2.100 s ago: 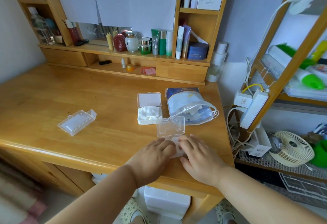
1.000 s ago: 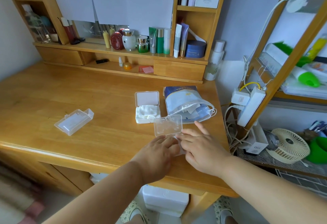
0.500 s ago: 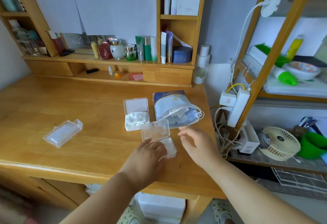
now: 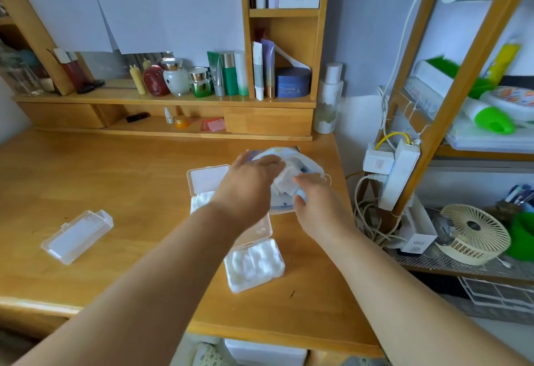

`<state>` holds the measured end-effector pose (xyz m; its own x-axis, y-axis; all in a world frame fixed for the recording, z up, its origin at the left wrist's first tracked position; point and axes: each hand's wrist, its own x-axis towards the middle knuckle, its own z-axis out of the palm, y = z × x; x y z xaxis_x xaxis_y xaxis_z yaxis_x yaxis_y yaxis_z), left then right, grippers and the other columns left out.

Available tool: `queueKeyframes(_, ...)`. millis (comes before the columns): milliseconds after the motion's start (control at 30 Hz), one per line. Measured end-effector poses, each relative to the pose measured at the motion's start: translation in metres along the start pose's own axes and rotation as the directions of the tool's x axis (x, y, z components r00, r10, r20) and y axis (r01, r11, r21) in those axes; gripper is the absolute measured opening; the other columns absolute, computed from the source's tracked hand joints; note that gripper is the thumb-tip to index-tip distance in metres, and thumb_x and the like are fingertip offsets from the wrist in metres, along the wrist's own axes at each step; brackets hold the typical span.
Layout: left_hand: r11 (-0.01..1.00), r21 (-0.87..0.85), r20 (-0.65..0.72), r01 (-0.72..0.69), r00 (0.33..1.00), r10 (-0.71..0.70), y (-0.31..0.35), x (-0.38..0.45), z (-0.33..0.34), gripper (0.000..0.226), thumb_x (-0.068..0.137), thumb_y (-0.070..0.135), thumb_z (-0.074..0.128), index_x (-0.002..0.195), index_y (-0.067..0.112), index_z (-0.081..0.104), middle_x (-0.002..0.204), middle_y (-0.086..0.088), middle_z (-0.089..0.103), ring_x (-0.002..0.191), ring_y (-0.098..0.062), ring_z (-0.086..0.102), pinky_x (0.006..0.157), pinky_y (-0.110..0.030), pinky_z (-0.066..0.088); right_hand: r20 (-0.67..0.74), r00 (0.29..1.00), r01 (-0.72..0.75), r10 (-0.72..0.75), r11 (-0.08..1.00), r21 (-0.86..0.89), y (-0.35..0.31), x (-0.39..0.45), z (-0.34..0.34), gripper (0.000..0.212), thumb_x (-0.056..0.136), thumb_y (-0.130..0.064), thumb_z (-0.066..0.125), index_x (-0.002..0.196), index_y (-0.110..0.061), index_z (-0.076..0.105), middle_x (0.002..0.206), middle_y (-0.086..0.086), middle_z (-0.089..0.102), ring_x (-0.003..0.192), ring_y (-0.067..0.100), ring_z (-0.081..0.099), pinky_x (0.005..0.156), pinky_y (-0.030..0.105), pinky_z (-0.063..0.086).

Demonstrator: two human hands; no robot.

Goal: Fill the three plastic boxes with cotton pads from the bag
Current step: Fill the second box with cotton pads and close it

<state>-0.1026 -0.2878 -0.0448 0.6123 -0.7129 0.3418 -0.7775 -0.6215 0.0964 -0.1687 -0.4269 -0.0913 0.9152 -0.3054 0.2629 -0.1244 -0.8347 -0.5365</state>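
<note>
Left grip: left hand [image 4: 248,186] reaches over the mouth of the bag, fingers curled onto a white cotton pad [image 4: 281,182] and grasping it.
Right grip: right hand [image 4: 318,206] at the near right edge of the bag, fingers bent onto the bag's rim; whether it actually pinches the plastic cannot be told.
Bag: blue-and-white plastic bag [image 4: 306,164], lying on the tabletop between and under the two hands, mouth open toward the person, pads showing inside.
Near box: clear plastic box [image 4: 254,264], lid hinged open at its far side, packed with white cotton pads, near the tabletop's front edge, below the left forearm.
Middle box: plastic box [image 4: 206,182], lid open, pads inside, just left of the bag, partly hidden by the left hand.
Far-left box: clear plastic box [image 4: 76,235], closed, well apart from the others on the left.
Tabletop: wooden tabletop [image 4: 115,180], carrying the boxes and bag.
Rear shelf: wooden shelf [image 4: 161,98] with cosmetic bottles and jars.
Right side: power strip [image 4: 397,175] with cables; beige fan [image 4: 474,238] on a wire rack.
</note>
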Motion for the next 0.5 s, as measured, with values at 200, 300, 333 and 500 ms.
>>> queueKeyframes(200,0.961,-0.274,-0.057,0.042,0.997,-0.06,-0.012,0.016,-0.007,0.048,0.079,-0.01,0.054,0.116,0.017,0.067,0.121,0.005,0.063,0.107,-0.016,0.06,0.083,-0.015,0.04,-0.061,0.998,0.017,-0.024,0.995,-0.102,-0.006,0.027,0.015,0.047,0.091,-0.017,0.053,0.136,-0.016,0.039,0.129,0.006,0.052,0.114,0.025,0.053,0.085,0.033,0.045)
queueKeyframes(300,0.955,-0.297,-0.08,0.01,0.996,-0.036,-0.012,0.018,-0.006,0.047,0.079,-0.01,0.056,0.116,0.017,0.068,0.12,0.005,0.064,0.109,-0.014,0.059,0.084,-0.013,0.039,-0.136,0.991,-0.008,-0.013,0.988,-0.157,-0.006,0.036,0.02,0.057,0.087,-0.032,0.061,0.137,-0.017,0.037,0.12,0.003,0.059,0.107,0.021,0.058,0.08,0.031,0.048)
queueKeyframes(333,0.953,-0.302,-0.091,0.0,0.995,-0.029,-0.011,0.018,-0.005,0.048,0.078,-0.01,0.056,0.115,0.018,0.068,0.12,0.005,0.064,0.109,-0.013,0.059,0.083,-0.01,0.038,-0.133,0.991,-0.021,-0.007,0.978,-0.208,-0.005,0.038,0.022,0.059,0.086,-0.039,0.061,0.136,-0.017,0.037,0.116,0.002,0.06,0.104,0.02,0.06,0.077,0.03,0.048)
queueKeyframes(500,0.944,-0.328,-0.109,-0.03,0.994,-0.007,-0.009,0.012,-0.001,0.048,0.078,-0.008,0.057,0.116,0.02,0.068,0.118,0.007,0.065,0.105,-0.012,0.061,0.085,-0.016,0.044,-0.105,0.994,-0.013,-0.025,0.939,-0.345,-0.001,0.045,0.029,0.037,0.093,-0.033,0.05,0.128,-0.019,0.046,0.113,0.0,0.061,0.102,0.016,0.059,0.078,0.029,0.047)
